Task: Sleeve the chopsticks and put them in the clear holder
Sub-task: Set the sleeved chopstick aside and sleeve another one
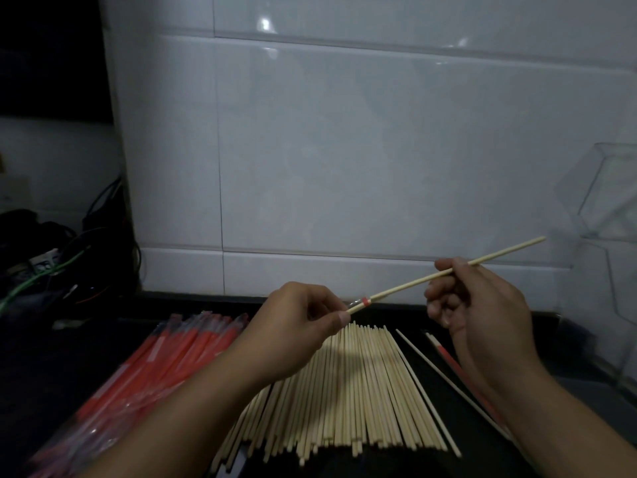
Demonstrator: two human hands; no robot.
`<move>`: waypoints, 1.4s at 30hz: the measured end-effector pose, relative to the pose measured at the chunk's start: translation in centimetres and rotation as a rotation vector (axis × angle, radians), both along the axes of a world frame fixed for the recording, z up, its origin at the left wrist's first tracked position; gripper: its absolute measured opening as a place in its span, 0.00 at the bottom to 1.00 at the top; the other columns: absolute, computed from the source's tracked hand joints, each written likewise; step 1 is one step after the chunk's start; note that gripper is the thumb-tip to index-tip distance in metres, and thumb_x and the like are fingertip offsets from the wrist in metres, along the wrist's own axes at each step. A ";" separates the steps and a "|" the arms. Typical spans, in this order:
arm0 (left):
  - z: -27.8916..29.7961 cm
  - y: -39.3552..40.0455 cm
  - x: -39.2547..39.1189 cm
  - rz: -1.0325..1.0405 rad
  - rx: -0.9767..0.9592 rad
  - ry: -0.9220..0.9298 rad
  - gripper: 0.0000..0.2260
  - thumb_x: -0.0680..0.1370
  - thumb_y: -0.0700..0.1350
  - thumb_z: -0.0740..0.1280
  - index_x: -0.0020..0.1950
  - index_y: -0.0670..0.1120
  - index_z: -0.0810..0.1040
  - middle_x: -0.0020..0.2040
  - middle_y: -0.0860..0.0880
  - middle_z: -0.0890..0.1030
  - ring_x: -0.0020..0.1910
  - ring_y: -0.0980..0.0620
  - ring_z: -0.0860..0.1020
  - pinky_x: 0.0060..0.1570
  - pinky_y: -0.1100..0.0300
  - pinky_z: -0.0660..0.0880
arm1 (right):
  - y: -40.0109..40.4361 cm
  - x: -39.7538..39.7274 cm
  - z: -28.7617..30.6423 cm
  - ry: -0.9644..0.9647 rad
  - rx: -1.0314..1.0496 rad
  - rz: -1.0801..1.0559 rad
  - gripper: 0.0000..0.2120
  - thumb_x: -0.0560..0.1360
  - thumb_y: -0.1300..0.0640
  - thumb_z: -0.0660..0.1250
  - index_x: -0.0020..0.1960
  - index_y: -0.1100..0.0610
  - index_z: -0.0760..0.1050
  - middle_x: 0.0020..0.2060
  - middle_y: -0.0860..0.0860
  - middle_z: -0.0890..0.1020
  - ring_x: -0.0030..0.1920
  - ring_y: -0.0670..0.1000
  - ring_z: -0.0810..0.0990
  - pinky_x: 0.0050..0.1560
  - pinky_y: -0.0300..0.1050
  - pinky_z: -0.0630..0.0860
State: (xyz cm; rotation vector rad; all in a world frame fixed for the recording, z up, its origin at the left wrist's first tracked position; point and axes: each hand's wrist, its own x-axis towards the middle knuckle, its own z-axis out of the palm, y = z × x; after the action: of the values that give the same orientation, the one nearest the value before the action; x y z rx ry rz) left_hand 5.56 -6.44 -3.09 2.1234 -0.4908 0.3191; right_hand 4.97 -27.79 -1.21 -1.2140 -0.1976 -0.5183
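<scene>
A: Where is the chopstick pair (448, 274) held?

B: At mid-frame, slightly right, raised above the pile and slanting up toward the right. Its lower tip is entered into the mouth of a sleeve (360, 304), whose red band is seen just beside the left thumb.

A: How are the hands set?

B: The sleeve end is pinched by the left hand (303, 322) between thumb and forefinger. The sticks are pinched by the right hand (482, 305), its other fingers curled.

A: What is advised for the sliding?

B: The 2 sticks should be kept flush and in line with the sleeve, so the thin film is not torn.

A: And around them?

B: Bare chopsticks (344, 391) are spread at lower centre, sleeves (165, 367) are heaped at lower left, and the clear holder (606, 215) is seen at the right edge.
</scene>
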 end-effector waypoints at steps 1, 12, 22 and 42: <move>0.0 0.0 0.0 0.000 0.003 -0.001 0.03 0.78 0.51 0.70 0.46 0.55 0.83 0.39 0.51 0.83 0.39 0.53 0.81 0.45 0.49 0.80 | 0.1 0.0 0.0 0.005 -0.011 -0.002 0.12 0.83 0.59 0.57 0.46 0.61 0.76 0.27 0.54 0.78 0.25 0.49 0.74 0.28 0.41 0.66; 0.1 -0.1 -0.1 0.011 0.038 0.002 0.04 0.78 0.52 0.69 0.48 0.55 0.83 0.40 0.52 0.83 0.40 0.54 0.80 0.47 0.49 0.80 | 0.1 0.0 -0.1 0.000 -0.062 -0.026 0.12 0.83 0.60 0.57 0.46 0.60 0.77 0.28 0.54 0.79 0.26 0.50 0.74 0.23 0.36 0.67; 0.0 -0.2 -0.2 0.003 0.039 0.006 0.04 0.78 0.51 0.69 0.49 0.54 0.83 0.41 0.51 0.83 0.40 0.54 0.80 0.47 0.48 0.81 | 0.3 0.2 -0.3 0.061 -0.061 0.009 0.12 0.82 0.57 0.60 0.47 0.61 0.79 0.29 0.55 0.78 0.26 0.49 0.73 0.23 0.37 0.66; 0.1 -0.3 -0.5 0.005 0.024 0.022 0.05 0.79 0.50 0.68 0.47 0.53 0.83 0.40 0.50 0.83 0.40 0.51 0.81 0.46 0.48 0.80 | -0.7 0.6 -0.5 0.103 -0.388 -0.114 0.23 0.77 0.67 0.63 0.69 0.51 0.73 0.32 0.59 0.80 0.31 0.54 0.74 0.28 0.41 0.71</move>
State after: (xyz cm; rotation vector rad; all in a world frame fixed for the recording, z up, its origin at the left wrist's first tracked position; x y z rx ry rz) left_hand 5.06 -6.74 -2.94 2.1493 -0.4785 0.2944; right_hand 5.55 -28.46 -1.66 -1.6335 -0.1447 -0.5297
